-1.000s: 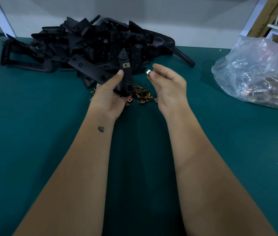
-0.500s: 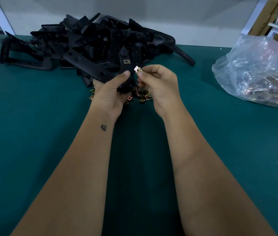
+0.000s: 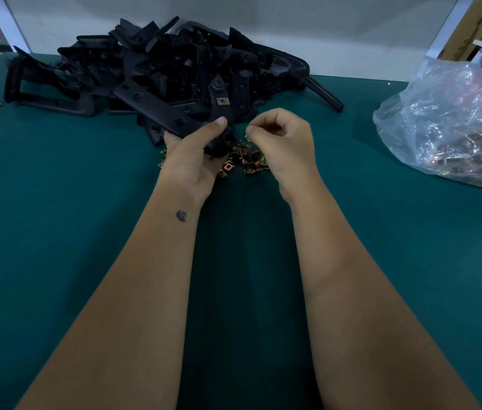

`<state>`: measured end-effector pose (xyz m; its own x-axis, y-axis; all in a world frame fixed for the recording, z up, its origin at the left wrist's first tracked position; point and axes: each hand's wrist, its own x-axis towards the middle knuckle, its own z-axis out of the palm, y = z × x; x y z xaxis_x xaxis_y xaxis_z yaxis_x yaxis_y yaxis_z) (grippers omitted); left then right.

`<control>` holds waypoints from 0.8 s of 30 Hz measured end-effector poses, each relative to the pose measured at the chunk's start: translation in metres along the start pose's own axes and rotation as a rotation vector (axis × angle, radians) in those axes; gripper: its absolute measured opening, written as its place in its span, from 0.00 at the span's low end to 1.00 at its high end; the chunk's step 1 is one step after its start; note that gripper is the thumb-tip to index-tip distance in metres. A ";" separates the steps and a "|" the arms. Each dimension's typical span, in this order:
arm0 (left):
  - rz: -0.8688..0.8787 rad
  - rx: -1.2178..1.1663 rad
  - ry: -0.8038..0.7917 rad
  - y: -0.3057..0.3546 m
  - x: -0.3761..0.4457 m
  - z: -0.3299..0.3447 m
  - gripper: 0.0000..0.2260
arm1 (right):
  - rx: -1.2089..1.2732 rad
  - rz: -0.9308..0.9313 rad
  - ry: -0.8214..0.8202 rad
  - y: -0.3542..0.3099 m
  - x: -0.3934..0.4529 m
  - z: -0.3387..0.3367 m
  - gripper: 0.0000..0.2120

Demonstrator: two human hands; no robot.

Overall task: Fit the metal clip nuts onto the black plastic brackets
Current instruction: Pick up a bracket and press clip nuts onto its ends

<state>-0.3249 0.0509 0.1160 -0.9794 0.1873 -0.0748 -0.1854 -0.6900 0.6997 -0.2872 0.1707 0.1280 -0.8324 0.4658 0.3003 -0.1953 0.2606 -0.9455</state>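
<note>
Holding the black plastic bracket (image 3: 219, 113) upright, with one clip nut (image 3: 222, 101) fitted, the left hand (image 3: 194, 155) keeps its grip. The right hand (image 3: 282, 140) has dropped toward the loose clip nuts (image 3: 245, 161) on the worktop (image 3: 56, 202), fingers curled; whether they pinch one I cannot tell.

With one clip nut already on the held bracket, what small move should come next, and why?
Probably bring the right hand back up to the bracket in the left hand. One clip nut is seated near its tip; the right fingertips look pinched just above the loose clips, perhaps holding another.
</note>
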 end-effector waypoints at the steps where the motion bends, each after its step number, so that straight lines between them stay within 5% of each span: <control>1: -0.017 -0.004 0.005 0.000 0.000 0.000 0.24 | -0.027 -0.021 0.032 0.000 0.001 0.000 0.09; 8: -0.090 -0.076 -0.007 0.004 -0.004 0.000 0.26 | -0.190 -0.064 0.000 0.003 0.002 0.005 0.07; 14: -0.104 -0.080 -0.008 0.005 -0.005 0.000 0.26 | -0.856 -0.400 -0.104 0.009 -0.008 0.003 0.09; 24: -0.123 -0.076 0.036 0.005 -0.003 -0.001 0.26 | -0.814 -0.339 0.053 0.007 -0.010 0.003 0.09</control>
<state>-0.3230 0.0461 0.1185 -0.9509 0.2494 -0.1833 -0.3085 -0.7143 0.6281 -0.2821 0.1654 0.1185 -0.7678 0.2874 0.5726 0.0198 0.9039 -0.4272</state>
